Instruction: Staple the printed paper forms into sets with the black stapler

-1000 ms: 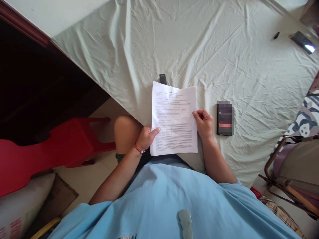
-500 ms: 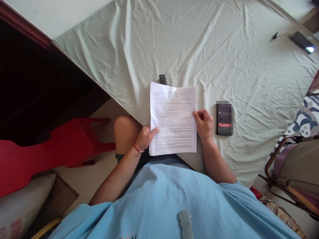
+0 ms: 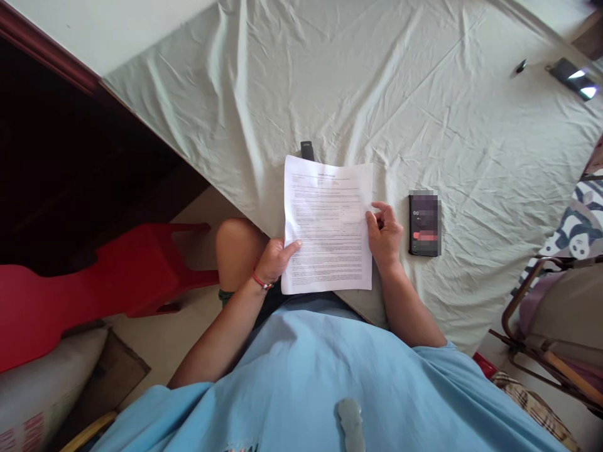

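A printed sheet of paper (image 3: 325,232), covered in small lines of text, faces me over the table's front edge. My left hand (image 3: 276,258), with a red band at the wrist, grips its left edge, thumb on top and the other fingers hidden underneath. At the right edge is my right hand (image 3: 387,235), its fingers bent and parted, the thumb tip by the paper's margin; nothing shows held between them. Behind the sheet's top edge a black object (image 3: 307,150) sticks out, partly covered.
A phone (image 3: 424,224) with a lit, partly blurred screen lies right of my right hand on the pale tablecloth (image 3: 301,75). Far right are a dark device (image 3: 572,78) and a small black item (image 3: 521,66). A red plastic chair (image 3: 151,270) stands at left, a metal-framed chair (image 3: 527,301) at right.
My right hand has loosened from its pinch at the paper's right edge, its fingers lifting and spreading. My left hand and the sheet have stayed nearly still.
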A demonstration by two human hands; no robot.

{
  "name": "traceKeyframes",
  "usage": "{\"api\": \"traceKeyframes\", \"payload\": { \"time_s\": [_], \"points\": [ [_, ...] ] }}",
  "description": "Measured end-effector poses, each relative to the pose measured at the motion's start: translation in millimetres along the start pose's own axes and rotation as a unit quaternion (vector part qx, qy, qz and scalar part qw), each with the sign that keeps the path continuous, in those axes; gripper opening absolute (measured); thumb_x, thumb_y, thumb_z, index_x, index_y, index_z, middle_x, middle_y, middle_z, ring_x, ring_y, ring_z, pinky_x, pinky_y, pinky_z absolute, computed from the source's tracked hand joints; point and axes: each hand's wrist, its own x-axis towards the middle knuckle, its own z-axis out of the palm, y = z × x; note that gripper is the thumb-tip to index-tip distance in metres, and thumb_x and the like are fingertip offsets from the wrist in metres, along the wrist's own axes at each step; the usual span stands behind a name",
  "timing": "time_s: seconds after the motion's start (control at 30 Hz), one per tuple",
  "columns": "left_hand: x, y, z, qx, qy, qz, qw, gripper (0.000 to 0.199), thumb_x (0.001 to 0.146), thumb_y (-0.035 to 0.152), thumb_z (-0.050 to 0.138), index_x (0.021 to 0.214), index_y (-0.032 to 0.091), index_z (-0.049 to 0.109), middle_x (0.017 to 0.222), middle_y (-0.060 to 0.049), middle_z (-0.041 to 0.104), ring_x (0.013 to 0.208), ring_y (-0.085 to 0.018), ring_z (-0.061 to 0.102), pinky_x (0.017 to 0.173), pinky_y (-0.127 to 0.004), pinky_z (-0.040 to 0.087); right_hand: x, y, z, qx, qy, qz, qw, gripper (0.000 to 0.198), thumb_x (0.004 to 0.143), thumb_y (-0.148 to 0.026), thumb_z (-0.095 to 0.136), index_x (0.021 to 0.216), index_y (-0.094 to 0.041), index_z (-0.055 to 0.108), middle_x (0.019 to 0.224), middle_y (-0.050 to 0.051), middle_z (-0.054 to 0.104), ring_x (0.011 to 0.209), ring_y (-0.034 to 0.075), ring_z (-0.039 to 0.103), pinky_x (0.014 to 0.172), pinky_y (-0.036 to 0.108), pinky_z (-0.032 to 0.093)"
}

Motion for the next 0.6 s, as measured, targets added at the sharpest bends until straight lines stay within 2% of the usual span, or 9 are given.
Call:
{"api": "traceKeyframes", "payload": {
  "time_s": [0.13,0.23,0.3,0.37,0.47,0.53,0.6],
  "points": [
    [-0.2,1.0,0.5,0.004,-0.001,0.002,1.000,0.059,0.073,0.062,0.078,0.098,0.009,0.079,0.098,-0.015,0.078,0.089,-0.031,0.074,0.088,-0.043,0.059,-0.4,-1.3,-1.0,-0.014,-0.006,-0.002,1.000,0.018,0.094,-0.040,0.057,0.095,-0.024,0.066,0.075,-0.002,0.062,0.062,0.014,0.050,0.068,0.030,0.044],
    [0.0,0.9,0.8,0.003,-0.001,-0.001,1.000,0.060,0.073,0.063,0.078,0.098,0.009,0.079,0.098,-0.015,0.078,0.089,-0.031,0.074,0.088,-0.043,0.059,0.6,-2.4,-2.0,-0.019,0.005,-0.023,1.000,0.015,0.093,-0.036,0.059,0.090,-0.024,0.068,0.095,0.002,0.066,0.065,0.013,0.049,0.069,0.032,0.046],
    [0.5,0.0,0.7,-0.001,-0.001,-0.006,1.000,0.061,0.072,0.064,0.078,0.098,0.009,0.079,0.097,-0.015,0.078,0.088,-0.031,0.074,0.086,-0.043,0.059,1.6,-4.1,-3.1,-0.010,0.018,-0.045,0.999,0.013,0.091,-0.036,0.062,0.089,-0.025,0.069,0.107,0.005,0.065,0.078,0.017,0.055,0.073,0.034,0.049],
    [1.0,-1.2,0.6,-0.008,0.000,-0.013,1.000,0.061,0.070,0.064,0.079,0.097,0.009,0.079,0.094,-0.015,0.078,0.086,-0.031,0.074,0.082,-0.042,0.060,2.3,-6.1,-5.1,0.035,0.002,-0.064,0.997,0.012,0.090,-0.037,0.066,0.089,-0.026,0.070,0.112,0.007,0.066,0.098,0.022,0.060,0.084,0.038,0.052],
    [1.4,-2.9,0.6,-0.021,-0.008,-0.025,0.999,0.061,0.070,0.065,0.079,0.095,0.009,0.078,0.089,-0.014,0.077,0.083,-0.030,0.073,0.077,-0.041,0.060,2.8,-8.4,-11.1,0.191,-0.091,-0.061,0.976,0.012,0.089,-0.038,0.071,0.088,-0.027,0.069,0.118,0.005,0.070,0.117,0.025,0.062,0.102,0.044,0.050],
    [1.4,-3.2,1.0,-0.027,-0.017,-0.034,0.999,0.060,0.071,0.064,0.079,0.094,0.009,0.077,0.087,-0.013,0.077,0.082,-0.029,0.073,0.076,-0.041,0.060,3.4,-8.5,-17.9,0.302,-0.175,-0.036,0.936,0.014,0.086,-0.039,0.076,0.085,-0.026,0.070,0.127,0.004,0.070,0.124,0.026,0.062,0.109,0.047,0.047],
    [0.9,-1.9,1.1,-0.027,-0.017,-0.038,0.999,0.058,0.071,0.064,0.079,0.091,0.009,0.076,0.083,-0.012,0.076,0.079,-0.028,0.072,0.074,-0.039,0.060,5.0,-6.7,-26.1,0.368,-0.269,-0.024,0.890,0.012,0.083,-0.036,0.080,0.083,-0.026,0.073,0.133,0.004,0.070,0.129,0.027,0.061,0.113,0.047,0.045]
  ]
}}
